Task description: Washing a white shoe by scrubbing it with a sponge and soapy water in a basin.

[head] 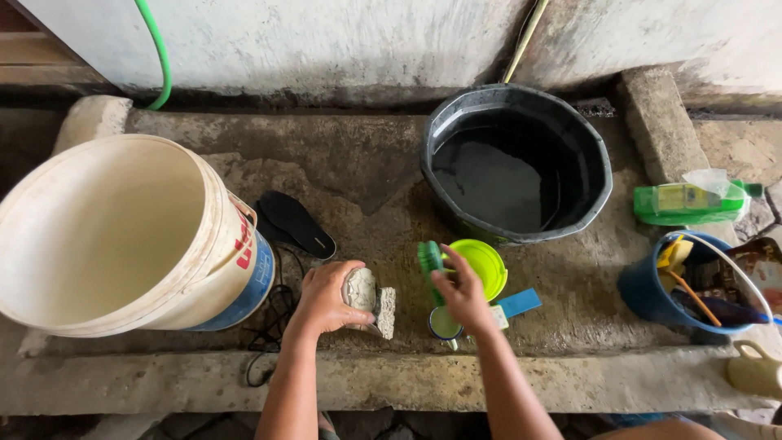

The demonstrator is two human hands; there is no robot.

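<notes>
Hands at grey shoe, black tub holding water, empty bucket

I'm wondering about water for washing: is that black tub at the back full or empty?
Partly filled. The black tub stands upright, and dark water covers its bottom, well short of the rim.

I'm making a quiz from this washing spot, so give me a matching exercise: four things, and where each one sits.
Things:
1. cream bucket
2. black basin
3. green bottle
4. green brush

Places:
A. lying on its side, far right
B. in the right hand
C. tipped over, far left
D. holding water, by the back wall

Pairs: 1-C, 2-D, 3-A, 4-B
</notes>
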